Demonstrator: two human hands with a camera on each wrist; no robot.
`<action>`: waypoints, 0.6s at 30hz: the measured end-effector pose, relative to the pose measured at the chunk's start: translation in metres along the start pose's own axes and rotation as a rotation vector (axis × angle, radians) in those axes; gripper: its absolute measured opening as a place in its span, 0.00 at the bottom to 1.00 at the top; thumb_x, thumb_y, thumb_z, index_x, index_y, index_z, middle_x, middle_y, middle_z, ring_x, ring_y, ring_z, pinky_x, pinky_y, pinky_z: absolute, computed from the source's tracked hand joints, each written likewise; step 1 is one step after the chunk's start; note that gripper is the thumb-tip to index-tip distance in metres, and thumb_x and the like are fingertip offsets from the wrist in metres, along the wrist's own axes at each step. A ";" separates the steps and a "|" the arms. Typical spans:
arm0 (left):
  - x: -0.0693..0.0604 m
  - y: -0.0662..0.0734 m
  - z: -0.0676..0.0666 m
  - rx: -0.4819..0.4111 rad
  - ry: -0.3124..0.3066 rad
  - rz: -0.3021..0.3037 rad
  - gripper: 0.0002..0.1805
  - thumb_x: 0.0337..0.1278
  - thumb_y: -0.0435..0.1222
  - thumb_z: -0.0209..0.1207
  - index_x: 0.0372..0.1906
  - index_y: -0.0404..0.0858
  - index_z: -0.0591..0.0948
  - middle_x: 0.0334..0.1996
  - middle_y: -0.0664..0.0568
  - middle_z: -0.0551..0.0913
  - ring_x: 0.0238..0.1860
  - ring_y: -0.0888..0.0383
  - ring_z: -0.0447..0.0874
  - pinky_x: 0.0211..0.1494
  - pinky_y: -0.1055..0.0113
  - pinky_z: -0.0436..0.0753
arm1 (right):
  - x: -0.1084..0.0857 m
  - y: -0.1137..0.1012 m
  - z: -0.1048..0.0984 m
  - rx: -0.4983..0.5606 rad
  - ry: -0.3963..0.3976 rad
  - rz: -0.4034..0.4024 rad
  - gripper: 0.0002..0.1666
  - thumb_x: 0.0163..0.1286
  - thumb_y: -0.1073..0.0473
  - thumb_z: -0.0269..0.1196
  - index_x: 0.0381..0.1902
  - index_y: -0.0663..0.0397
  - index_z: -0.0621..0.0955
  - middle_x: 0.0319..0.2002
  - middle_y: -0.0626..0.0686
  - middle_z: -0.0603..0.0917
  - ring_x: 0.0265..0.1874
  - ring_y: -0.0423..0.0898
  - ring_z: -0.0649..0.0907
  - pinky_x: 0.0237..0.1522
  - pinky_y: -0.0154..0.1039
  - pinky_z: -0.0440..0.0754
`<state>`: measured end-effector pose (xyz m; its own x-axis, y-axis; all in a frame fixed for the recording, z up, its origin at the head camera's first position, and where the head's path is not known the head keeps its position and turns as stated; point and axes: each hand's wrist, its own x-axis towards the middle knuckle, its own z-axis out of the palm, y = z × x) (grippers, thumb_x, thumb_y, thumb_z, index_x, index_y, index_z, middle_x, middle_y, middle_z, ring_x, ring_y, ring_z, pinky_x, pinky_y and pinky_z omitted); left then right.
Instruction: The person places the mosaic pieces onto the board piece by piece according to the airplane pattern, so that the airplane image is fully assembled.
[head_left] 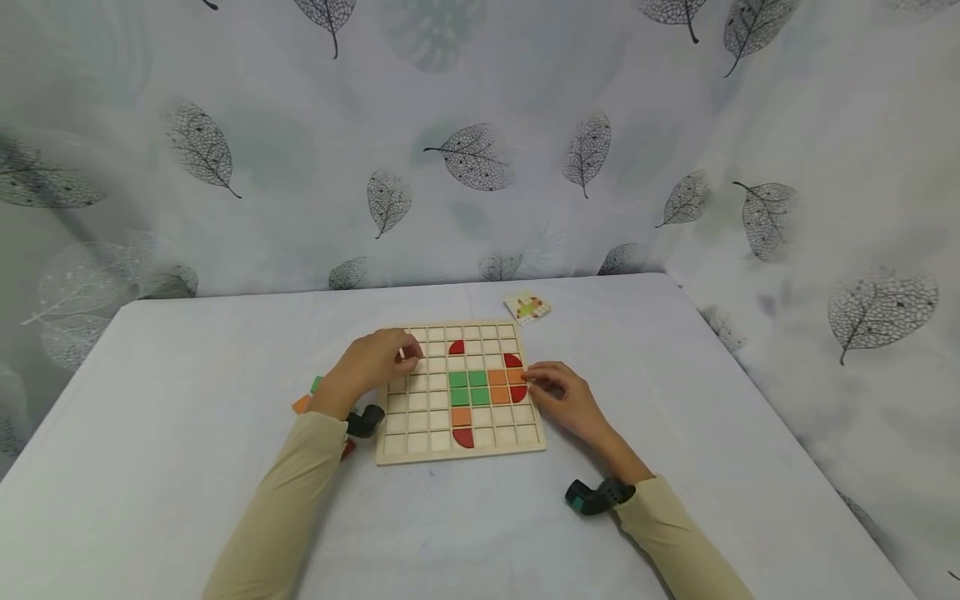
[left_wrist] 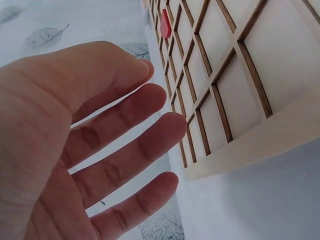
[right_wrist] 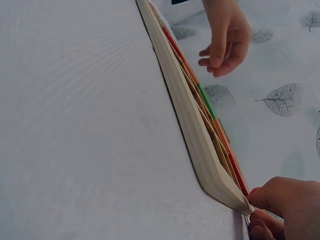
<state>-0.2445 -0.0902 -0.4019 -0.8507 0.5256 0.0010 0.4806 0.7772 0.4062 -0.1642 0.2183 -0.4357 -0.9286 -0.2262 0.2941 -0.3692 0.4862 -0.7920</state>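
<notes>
A square wooden grid board [head_left: 405, 421] lies on the white table, with green squares [head_left: 468, 387], orange squares [head_left: 498, 386] and red quarter-round pieces [head_left: 463, 437] in some cells. My left hand [head_left: 375, 367] hovers over the board's left side. In the left wrist view its fingers [left_wrist: 145, 142] are loosely bent, with nothing seen between them. My right hand [head_left: 566, 400] is at the board's right edge, next to the orange squares and a red piece. The right wrist view shows thumb and fingers [right_wrist: 280, 197] at the rim, pinching it; their contact is partly hidden.
Loose orange [head_left: 302, 404] and green [head_left: 316, 383] pieces lie left of the board, partly behind my left forearm, with a red piece [head_left: 348, 448] below them. A small pattern card [head_left: 527, 307] lies beyond the board's far right corner. A leaf-print cloth [head_left: 465, 158] hangs behind.
</notes>
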 end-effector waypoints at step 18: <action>-0.042 -0.013 -0.011 -0.035 0.009 -0.041 0.07 0.63 0.34 0.58 0.42 0.38 0.83 0.36 0.53 0.82 0.37 0.56 0.78 0.40 0.61 0.78 | 0.000 -0.003 0.000 0.000 -0.004 0.018 0.14 0.64 0.75 0.61 0.48 0.74 0.81 0.52 0.70 0.78 0.42 0.62 0.81 0.45 0.48 0.80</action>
<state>-0.2171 -0.1260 -0.3974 -0.8716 0.4902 -0.0081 0.4377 0.7853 0.4378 -0.1633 0.2172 -0.4336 -0.9350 -0.2209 0.2774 -0.3524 0.4899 -0.7974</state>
